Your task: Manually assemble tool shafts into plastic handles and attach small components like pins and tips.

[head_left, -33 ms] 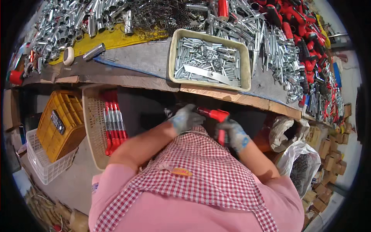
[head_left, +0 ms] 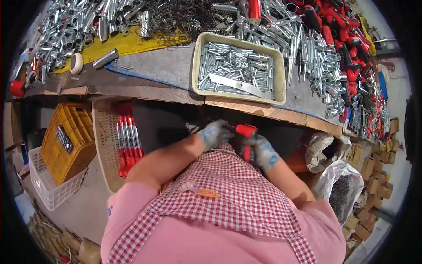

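My right hand [head_left: 265,154], in a grey glove with blue patches, is wrapped round the grip of a red and black pistol-shaped tool [head_left: 246,130]. It is held in front of my apron, below the bench edge. My left hand [head_left: 213,135], gloved alike, is just left of the tool's head. Its fingers are curled and a little blurred; what they hold is hard to make out against the dark background. Left of my left forearm, a beige basket [head_left: 102,145] holds several red-handled tools with silver barrels [head_left: 127,143].
Across the bench [head_left: 154,70] stands a cream tray [head_left: 281,79] of small metal pins with a flat metal strip on top. Metal tubes [head_left: 105,58] and red tool bodies [head_left: 327,35] are heaped behind. A yellow crate [head_left: 68,141] is at left, white sacks [head_left: 338,176] at right.
The tool in my right hand has turned and shifted slightly left; the red length between my hands no longer shows. My left hand has moved a little, its fingers now reaching rightward.
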Available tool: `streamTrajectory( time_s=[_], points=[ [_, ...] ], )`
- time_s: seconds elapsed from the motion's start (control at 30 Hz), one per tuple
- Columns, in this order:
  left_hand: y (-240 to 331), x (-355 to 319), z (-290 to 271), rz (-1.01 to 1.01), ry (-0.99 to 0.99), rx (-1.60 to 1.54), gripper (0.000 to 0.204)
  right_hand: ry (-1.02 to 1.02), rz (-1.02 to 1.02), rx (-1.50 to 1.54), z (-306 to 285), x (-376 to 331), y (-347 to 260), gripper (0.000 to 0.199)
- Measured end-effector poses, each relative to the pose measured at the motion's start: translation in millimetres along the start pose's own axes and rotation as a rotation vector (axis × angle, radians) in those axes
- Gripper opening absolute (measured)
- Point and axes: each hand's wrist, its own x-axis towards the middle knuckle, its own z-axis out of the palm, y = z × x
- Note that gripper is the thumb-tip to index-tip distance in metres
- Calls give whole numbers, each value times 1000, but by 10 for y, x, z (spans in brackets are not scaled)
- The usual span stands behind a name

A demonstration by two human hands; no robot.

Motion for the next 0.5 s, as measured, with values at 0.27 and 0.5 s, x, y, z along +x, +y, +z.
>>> streamTrajectory(
  time_s=[0.27, 0.5],
  points=[
    [-22, 322, 595, -171, 114, -119, 35, 77, 179, 388, -279, 528, 467, 24],
    [-79, 411, 497, 2, 77, 14, 34, 4, 35, 263, -185, 435, 362, 21]
  ],
)
